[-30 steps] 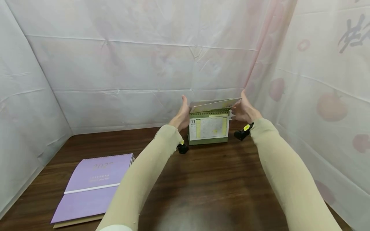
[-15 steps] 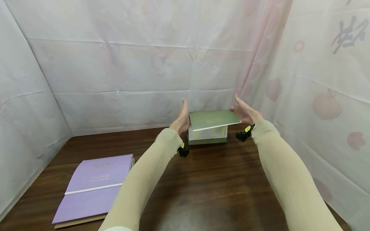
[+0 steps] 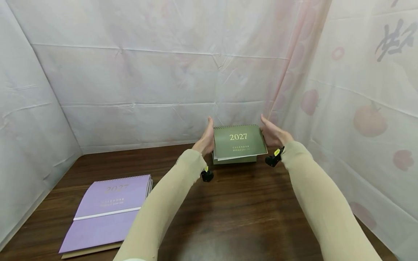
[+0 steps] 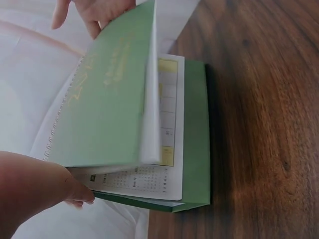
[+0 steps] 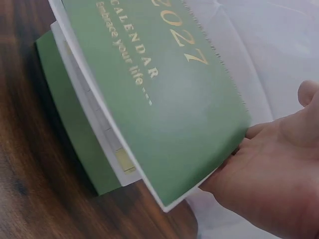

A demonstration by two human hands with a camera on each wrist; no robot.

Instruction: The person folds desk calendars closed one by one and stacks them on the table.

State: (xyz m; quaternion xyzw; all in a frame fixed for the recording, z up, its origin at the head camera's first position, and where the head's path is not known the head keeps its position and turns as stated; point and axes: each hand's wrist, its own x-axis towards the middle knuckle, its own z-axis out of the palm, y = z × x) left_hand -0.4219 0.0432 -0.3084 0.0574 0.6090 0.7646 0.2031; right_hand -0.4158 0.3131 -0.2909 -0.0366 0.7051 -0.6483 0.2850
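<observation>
A green 2027 desk calendar point(image 3: 241, 139) stands on the dark table near the back curtain. Its spiral-bound cover, with gold lettering, slopes forward and hangs a little away from the printed pages point(image 4: 172, 109) and the green base point(image 4: 197, 134). My left hand point(image 3: 205, 139) is at the calendar's left side, thumb pointing up, fingertips by the lower edge of the pages in the left wrist view. My right hand point(image 3: 272, 133) is at the right side, thumb raised, its fingers touching the side edge of the cover and partly hidden behind it.
A larger purple calendar point(image 3: 107, 214) with a white band lies at the left front of the wooden table point(image 3: 235, 217). White curtains point(image 3: 147, 79) enclose the back and both sides. A black wrist camera point(image 3: 273, 159) sits under the right wrist.
The green cover and the leaves with it have come over the top to the front and swung down over the printed page. My right hand has moved slightly lower and left. The left hand stays nearly still.
</observation>
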